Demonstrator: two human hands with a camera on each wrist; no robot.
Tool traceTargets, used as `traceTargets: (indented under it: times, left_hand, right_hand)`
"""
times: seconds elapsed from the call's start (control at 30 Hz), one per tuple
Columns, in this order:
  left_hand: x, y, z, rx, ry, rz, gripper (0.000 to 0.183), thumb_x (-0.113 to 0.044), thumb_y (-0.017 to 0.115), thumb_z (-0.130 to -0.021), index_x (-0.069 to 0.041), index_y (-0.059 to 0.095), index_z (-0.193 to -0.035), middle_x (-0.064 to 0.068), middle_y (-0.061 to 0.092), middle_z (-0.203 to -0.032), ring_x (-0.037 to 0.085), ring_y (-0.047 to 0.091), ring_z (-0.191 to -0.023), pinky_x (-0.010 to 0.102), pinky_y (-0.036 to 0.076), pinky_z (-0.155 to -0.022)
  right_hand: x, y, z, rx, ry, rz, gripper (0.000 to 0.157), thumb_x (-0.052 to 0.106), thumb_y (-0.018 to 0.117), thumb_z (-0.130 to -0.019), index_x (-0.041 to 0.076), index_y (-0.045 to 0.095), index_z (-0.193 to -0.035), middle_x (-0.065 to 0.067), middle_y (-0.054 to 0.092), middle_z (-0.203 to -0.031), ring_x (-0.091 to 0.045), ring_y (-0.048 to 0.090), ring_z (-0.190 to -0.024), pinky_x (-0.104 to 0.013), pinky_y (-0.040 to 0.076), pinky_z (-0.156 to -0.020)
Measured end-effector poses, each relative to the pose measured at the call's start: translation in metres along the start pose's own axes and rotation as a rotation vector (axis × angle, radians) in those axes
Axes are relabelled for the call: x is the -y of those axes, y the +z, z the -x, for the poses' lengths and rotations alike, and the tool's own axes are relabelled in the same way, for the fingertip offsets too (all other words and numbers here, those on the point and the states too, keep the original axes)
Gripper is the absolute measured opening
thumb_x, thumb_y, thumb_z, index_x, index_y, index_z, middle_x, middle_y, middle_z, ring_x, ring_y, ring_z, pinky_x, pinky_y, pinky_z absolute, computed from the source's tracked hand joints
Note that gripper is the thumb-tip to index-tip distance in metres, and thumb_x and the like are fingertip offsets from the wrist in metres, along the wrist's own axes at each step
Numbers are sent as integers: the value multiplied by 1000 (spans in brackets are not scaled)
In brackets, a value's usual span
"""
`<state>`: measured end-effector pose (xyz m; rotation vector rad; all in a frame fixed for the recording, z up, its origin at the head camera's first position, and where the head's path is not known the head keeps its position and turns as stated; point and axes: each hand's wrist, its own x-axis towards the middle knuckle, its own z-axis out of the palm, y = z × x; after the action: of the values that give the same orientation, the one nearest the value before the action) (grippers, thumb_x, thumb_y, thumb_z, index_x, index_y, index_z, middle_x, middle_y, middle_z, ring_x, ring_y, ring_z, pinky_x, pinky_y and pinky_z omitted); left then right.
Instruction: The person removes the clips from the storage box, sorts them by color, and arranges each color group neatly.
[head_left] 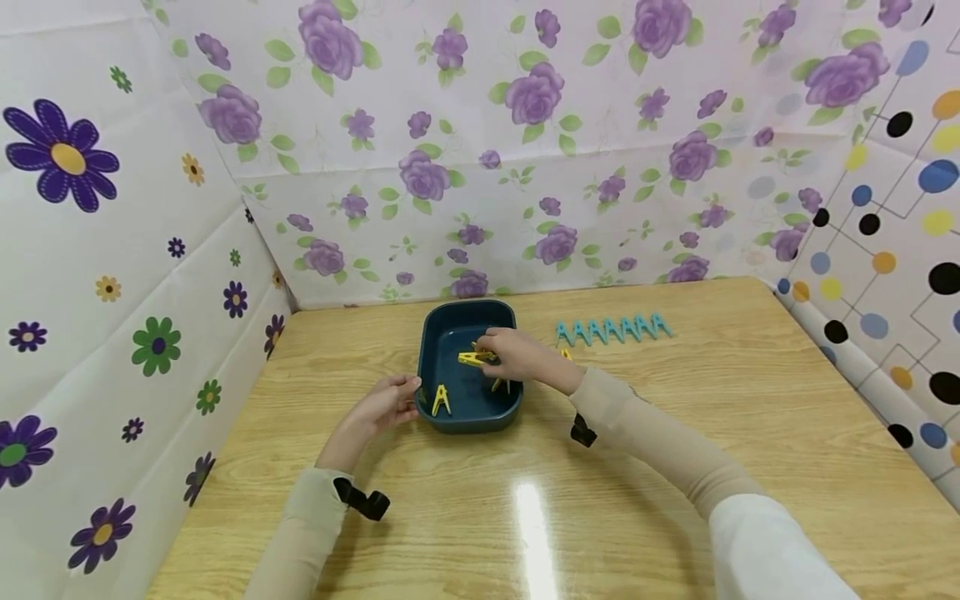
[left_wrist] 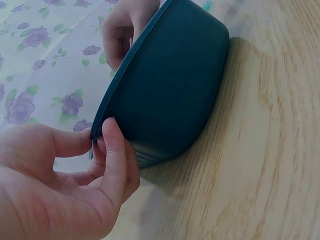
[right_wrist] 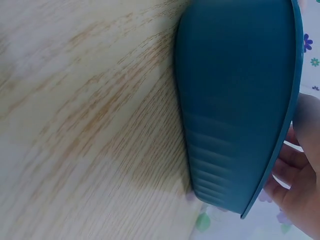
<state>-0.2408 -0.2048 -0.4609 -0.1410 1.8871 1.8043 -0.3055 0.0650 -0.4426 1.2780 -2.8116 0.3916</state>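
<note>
My left hand pinches the left rim of a dark blue-green basin, thumb at the rim and fingers against the outer wall. Over the right side of the basin reaches my right hand, with a yellow clothespin pinched at its fingertips. In the right wrist view, the basin's wall hides the right fingertips. Another yellow clothespin leans at the near left inside the basin. A further yellow clothespin shows partly below the right hand.
Several light blue clothespins stand in a row on the wooden table, right of the basin. A bit of yellow clothespin peeks out behind the right forearm. Patterned cloth walls border the table at back and sides.
</note>
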Motion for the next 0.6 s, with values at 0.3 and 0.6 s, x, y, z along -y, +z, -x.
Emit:
traceTargets:
  times: [0.3,0.6]
  left_hand:
    - [0,1,0,-3,-1,4,44,-23,45,-104,6,37,-136,-2,59,-86,9,55,-72,19,52,-66]
    - [1,-1,-1,-1,2,4,44,-24,46,-104,5,38,-135,-2,60,-86,9,57,-73,19,52,-67]
  right_hand:
    - [-1,0,5,-25,-3,-27,28,25,65,-92,10,66,-115,-5,62,-101,-13,58,-82,-28,51,-72]
    - [-1,-1,14,-58,2,-68,30,24,66,-92,7,66,-117,-8,63,-106,-22,64,-89,-30,53,-75]
